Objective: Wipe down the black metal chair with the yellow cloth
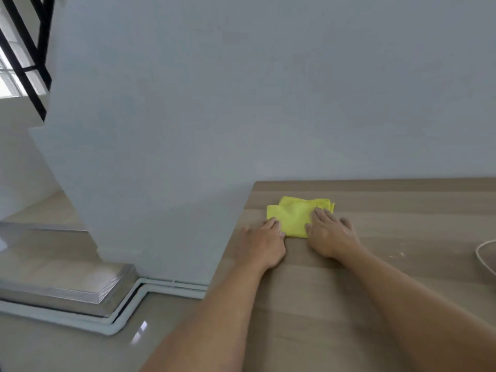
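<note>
1. Yellow cloth (294, 216): there is one. It is folded to a rough rectangle and lies flat on the table (375, 285), near the table's far left corner and a little in from both edges.
2. Table: one, with a light wood-grain top. Its far edge meets a pale wall (241, 103).
3. Hands: two, both bare, with both forearms reaching over the table top from its near side.
4. Left hand (264, 247): it lies palm down on the table, with the fingers straight and close together. The fingertips touch the near left corner of the cloth, and the hand grips nothing.
5. Right hand (331, 237): it is also palm down and flat, with the fingers straight and slightly spread. The fingers rest on top of the near right part of the cloth, holding it against the table without curling round it.
6. One pale curved rim (484, 257) shows at the right side of the table, cut by the picture edge. I cannot tell what it is. A few white crumbs (397, 255) lie on the table beside it.
7. Left of the table and lower down are a glossy floor (53, 350) and one raised step (67, 280) with a metal edge.
8. High up and far left of the table, some black bars (29, 49) stand before a bright window.
</note>
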Tool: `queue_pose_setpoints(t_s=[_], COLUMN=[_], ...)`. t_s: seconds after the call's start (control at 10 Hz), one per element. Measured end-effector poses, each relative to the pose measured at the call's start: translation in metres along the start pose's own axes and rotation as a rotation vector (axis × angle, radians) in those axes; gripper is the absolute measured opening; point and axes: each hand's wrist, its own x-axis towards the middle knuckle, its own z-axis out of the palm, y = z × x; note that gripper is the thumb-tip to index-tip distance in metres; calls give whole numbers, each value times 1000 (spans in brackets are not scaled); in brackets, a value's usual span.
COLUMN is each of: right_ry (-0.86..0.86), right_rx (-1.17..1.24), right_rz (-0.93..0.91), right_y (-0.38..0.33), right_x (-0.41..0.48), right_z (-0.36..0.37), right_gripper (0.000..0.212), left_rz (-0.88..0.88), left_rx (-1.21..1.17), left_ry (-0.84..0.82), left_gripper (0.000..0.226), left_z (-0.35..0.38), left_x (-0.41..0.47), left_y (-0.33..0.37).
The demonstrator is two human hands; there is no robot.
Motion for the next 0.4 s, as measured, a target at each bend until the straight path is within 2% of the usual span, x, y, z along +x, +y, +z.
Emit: queue_pose_setpoints(t_s=[0.1, 0.3, 0.4], right_ry=[-26, 10, 43], right_rx=[-10, -26, 2], right_rz=[-17, -25, -7], right_y=[0, -4, -1], right_x=[12, 14, 7], right_z=[0, 0, 1], right_gripper=[60, 61, 67], left_rz=[-33, -91, -69], left_rx=[25, -64, -257], left_ry=[29, -59, -149], left_gripper=[30, 32, 54], left_z=[-3, -7, -13], left_x=[7, 9, -12], left_y=[-3, -3, -9])
